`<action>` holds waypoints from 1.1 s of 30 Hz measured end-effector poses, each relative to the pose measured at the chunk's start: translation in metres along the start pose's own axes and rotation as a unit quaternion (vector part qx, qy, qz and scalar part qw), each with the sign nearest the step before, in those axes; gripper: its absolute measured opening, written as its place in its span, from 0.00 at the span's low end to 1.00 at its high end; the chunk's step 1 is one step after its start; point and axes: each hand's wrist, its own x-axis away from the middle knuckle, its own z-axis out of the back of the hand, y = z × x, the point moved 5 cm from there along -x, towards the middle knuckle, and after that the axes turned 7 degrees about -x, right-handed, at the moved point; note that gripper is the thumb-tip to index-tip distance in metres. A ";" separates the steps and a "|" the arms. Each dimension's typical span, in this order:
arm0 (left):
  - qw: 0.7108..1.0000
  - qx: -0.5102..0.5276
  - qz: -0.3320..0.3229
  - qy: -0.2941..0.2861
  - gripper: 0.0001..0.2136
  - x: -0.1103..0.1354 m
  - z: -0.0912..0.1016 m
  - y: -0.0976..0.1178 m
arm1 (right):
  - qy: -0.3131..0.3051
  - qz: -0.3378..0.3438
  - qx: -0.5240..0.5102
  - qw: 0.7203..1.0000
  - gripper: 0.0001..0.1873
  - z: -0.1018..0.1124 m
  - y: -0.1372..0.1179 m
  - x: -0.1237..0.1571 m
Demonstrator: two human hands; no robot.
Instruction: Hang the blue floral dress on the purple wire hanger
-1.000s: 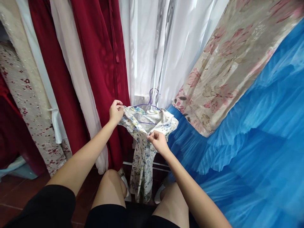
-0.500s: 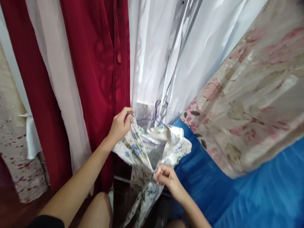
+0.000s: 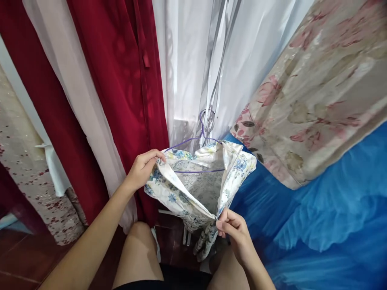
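A white dress [image 3: 242,164] with blue flowers hangs on a purple wire hanger [image 3: 184,141], its opening spread wide in a V so the patterned inside shows. The hanger's lower bar crosses that opening. My left hand [image 3: 142,169] is closed on the dress's edge near the left shoulder, beside the hanger's end. At the low point of the V, my right hand [image 3: 234,228] pinches what looks like a small zipper pull between thumb and fingers. The lower part of the dress bunches and hangs down between my knees.
White fabric with grey ribbons [image 3: 193,68] hangs behind the dress. Dark red cloth [image 3: 117,68] and pale pink cloth [image 3: 72,76] hang at left. A floral gown [image 3: 326,96] and blue tulle [image 3: 320,213] are at right. Reddish tiled floor [image 3: 21,257] lies below.
The dress is now spread wider and held flatter, with more of the hanger showing. My left hand has moved slightly left and down; my right hand has shifted right, keeping its pinch.
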 end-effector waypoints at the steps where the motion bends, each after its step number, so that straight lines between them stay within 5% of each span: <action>1: 0.999 0.003 0.009 0.030 0.13 0.001 0.001 0.003 | 0.003 0.005 -0.006 1.000 0.16 -0.004 0.000 0.002; 9: 0.972 -0.114 0.022 0.203 0.12 -0.001 0.001 0.010 | -0.019 0.029 -0.002 0.999 0.16 -0.027 0.000 0.008; 15: 0.976 -0.135 0.072 0.155 0.16 0.008 -0.008 -0.015 | -0.017 0.031 0.028 0.999 0.17 -0.028 -0.001 0.007; 18: 0.982 -0.027 0.142 0.121 0.15 0.020 -0.016 -0.035 | -0.005 0.029 0.023 0.999 0.17 -0.025 0.003 0.006; 20: 0.956 0.130 0.220 0.142 0.13 0.029 -0.019 -0.051 | 0.004 0.030 0.021 0.999 0.17 -0.021 0.005 0.002; 23: 0.841 0.370 0.349 0.185 0.14 0.034 -0.030 -0.078 | -0.028 0.008 0.045 0.999 0.15 -0.022 0.006 -0.020; 25: 0.776 0.455 0.398 0.180 0.16 0.028 -0.045 -0.091 | -0.114 -0.035 0.104 0.987 0.12 -0.029 0.006 -0.048; 27: 0.756 0.481 0.420 0.146 0.17 0.018 -0.069 -0.098 | -0.228 -0.085 0.192 0.951 0.10 -0.040 0.009 -0.078; 31: 0.774 0.477 0.416 0.013 0.16 0.013 -0.143 -0.089 | -0.399 -0.087 0.367 0.836 0.08 -0.053 0.030 -0.114; 33: 0.802 0.449 0.389 -0.068 0.14 0.022 -0.174 -0.069 | -0.426 -0.068 0.390 0.813 0.08 -0.054 0.046 -0.110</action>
